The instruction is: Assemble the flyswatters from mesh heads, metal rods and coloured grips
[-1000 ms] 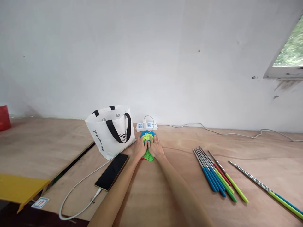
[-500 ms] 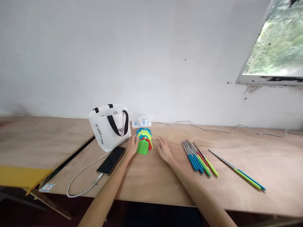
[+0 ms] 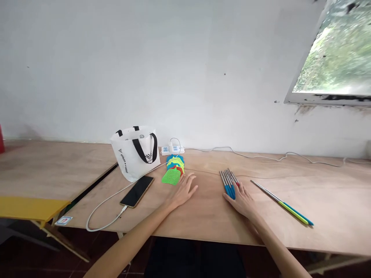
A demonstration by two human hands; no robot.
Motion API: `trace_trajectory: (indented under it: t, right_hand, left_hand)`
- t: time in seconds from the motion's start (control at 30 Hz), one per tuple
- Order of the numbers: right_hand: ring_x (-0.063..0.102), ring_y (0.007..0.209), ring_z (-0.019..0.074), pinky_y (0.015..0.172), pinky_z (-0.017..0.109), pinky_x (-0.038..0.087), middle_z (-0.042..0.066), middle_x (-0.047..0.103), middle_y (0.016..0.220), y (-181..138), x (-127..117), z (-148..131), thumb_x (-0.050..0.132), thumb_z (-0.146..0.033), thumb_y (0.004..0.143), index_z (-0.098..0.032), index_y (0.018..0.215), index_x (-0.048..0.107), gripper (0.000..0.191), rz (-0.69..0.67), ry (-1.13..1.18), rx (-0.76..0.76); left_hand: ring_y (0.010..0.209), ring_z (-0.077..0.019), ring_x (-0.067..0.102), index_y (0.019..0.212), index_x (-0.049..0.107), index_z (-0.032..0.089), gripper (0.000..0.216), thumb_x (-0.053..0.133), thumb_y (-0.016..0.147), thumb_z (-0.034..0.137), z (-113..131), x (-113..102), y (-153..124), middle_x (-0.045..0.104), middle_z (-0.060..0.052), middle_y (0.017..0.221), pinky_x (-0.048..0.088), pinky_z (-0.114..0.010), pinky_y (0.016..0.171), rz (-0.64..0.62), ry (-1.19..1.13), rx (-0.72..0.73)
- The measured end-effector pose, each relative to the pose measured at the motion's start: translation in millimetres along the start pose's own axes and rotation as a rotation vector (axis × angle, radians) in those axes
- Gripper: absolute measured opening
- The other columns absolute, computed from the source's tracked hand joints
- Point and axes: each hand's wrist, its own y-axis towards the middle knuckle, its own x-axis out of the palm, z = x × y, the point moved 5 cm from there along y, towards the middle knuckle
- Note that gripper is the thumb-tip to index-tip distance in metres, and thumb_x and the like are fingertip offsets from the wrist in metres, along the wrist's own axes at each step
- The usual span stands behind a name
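Note:
Fingers spread, my left hand (image 3: 182, 190) rests on the table just right of and below the overlapping mesh fly swatter heads. The green swatter head (image 3: 171, 176) is nearest to it, with red, yellow and blue ones (image 3: 175, 159) behind. My right hand (image 3: 242, 199) lies over the handles of a bundle of metal rods (image 3: 227, 179), fingers stretched out and thumb apart beside the blue handles (image 3: 229, 190). It hides most of the other handles. Farther right, a separate pair of rods (image 3: 282, 203) has yellow-green and blue handles.
A white tote bag (image 3: 135, 156) stands left of the swatter heads, behind a black phone (image 3: 137, 191) on a white charging cable (image 3: 95, 230). A power strip (image 3: 172, 150) sits by the wall, its cord (image 3: 249, 156) running right. A yellow surface (image 3: 31, 207) lies lower left.
My right hand has moved right, from bare table onto the rod handles. My left hand has shifted right, off the side of the swatter heads. The green head is now turned and slightly left.

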Motion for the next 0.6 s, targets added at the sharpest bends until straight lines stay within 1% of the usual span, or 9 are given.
trace_trajectory:
  t: [0.07,0.13,0.17,0.23,0.27,0.33,0.4,0.5,0.6]
  right_hand:
    - [0.036,0.147,0.0337,0.115,0.049,0.031,0.016,0.035,0.161,3,7,-19,0.047,-0.054,0.091,-0.018,0.155,0.036,0.074,-0.074,-0.046,-0.025]
    - [0.039,0.145,0.0316,0.115,0.046,0.032,0.015,0.037,0.161,12,10,-35,0.047,-0.045,0.091,-0.018,0.154,0.037,0.069,-0.158,-0.061,-0.083]
    - [0.04,0.144,0.032,0.114,0.046,0.033,0.016,0.038,0.16,16,9,-39,0.047,-0.044,0.091,-0.018,0.154,0.037,0.069,-0.194,-0.062,-0.102]
    - [0.042,0.143,0.0348,0.112,0.048,0.035,0.017,0.035,0.162,22,6,-42,0.048,-0.051,0.091,-0.018,0.156,0.035,0.074,-0.239,-0.066,-0.102]
    - [0.04,0.144,0.0361,0.112,0.051,0.034,0.018,0.031,0.164,24,5,-42,0.047,-0.057,0.092,-0.018,0.158,0.032,0.077,-0.244,-0.075,-0.094]
    - [0.031,0.149,0.0365,0.115,0.055,0.03,0.018,0.02,0.167,22,3,-44,0.039,-0.065,0.094,-0.017,0.16,0.028,0.082,-0.233,-0.114,-0.098]
    - [0.02,0.154,0.0342,0.118,0.057,0.024,0.018,0.014,0.169,18,3,-50,0.03,-0.066,0.098,-0.014,0.16,0.028,0.081,-0.206,-0.171,-0.124]
    - [0.016,0.155,0.0327,0.119,0.058,0.021,0.019,0.017,0.168,9,6,-59,0.028,-0.06,0.101,-0.011,0.158,0.031,0.076,-0.168,-0.229,-0.178]
    - [0.023,0.154,0.0317,0.12,0.057,0.022,0.018,0.021,0.167,3,11,-61,0.031,-0.052,0.102,-0.013,0.158,0.034,0.069,-0.172,-0.23,-0.259]
  left_hand:
    - [0.142,-0.0263,0.044,0.14,0.043,0.025,0.041,0.042,0.104,0.043,12,9,7,0.046,-0.01,0.153,0.034,-0.048,0.12,-0.03,0.006,-0.013]
    - [0.143,-0.0265,0.044,0.141,0.043,0.024,0.043,0.041,0.104,0.046,17,14,12,0.044,-0.011,0.155,0.038,-0.047,0.118,-0.048,0.018,-0.034]
    - [0.143,-0.0265,0.044,0.142,0.042,0.024,0.044,0.04,0.104,0.047,16,16,14,0.044,-0.011,0.155,0.038,-0.047,0.118,-0.055,0.022,-0.045]
    - [0.143,-0.0264,0.044,0.144,0.04,0.024,0.047,0.038,0.105,0.049,14,17,16,0.042,-0.011,0.157,0.039,-0.047,0.117,-0.066,0.027,-0.064]
    - [0.143,-0.0266,0.044,0.146,0.039,0.024,0.049,0.038,0.105,0.05,13,17,16,0.042,-0.011,0.158,0.038,-0.047,0.117,-0.072,0.031,-0.07]
    - [0.144,-0.027,0.042,0.149,0.037,0.023,0.053,0.037,0.105,0.052,13,19,16,0.041,-0.011,0.159,0.037,-0.048,0.118,-0.086,0.044,-0.069]
    - [0.145,-0.0266,0.042,0.152,0.035,0.023,0.056,0.036,0.105,0.053,19,23,17,0.042,-0.011,0.159,0.034,-0.048,0.119,-0.106,0.048,-0.043]
    - [0.146,-0.024,0.04,0.154,0.035,0.022,0.056,0.031,0.106,0.051,39,37,22,0.043,-0.01,0.159,0.03,-0.046,0.122,-0.16,0.02,0.02]
    - [0.148,-0.0217,0.036,0.155,0.034,0.022,0.054,0.025,0.108,0.047,61,55,28,0.041,-0.009,0.161,0.028,-0.046,0.123,-0.231,-0.011,0.069]
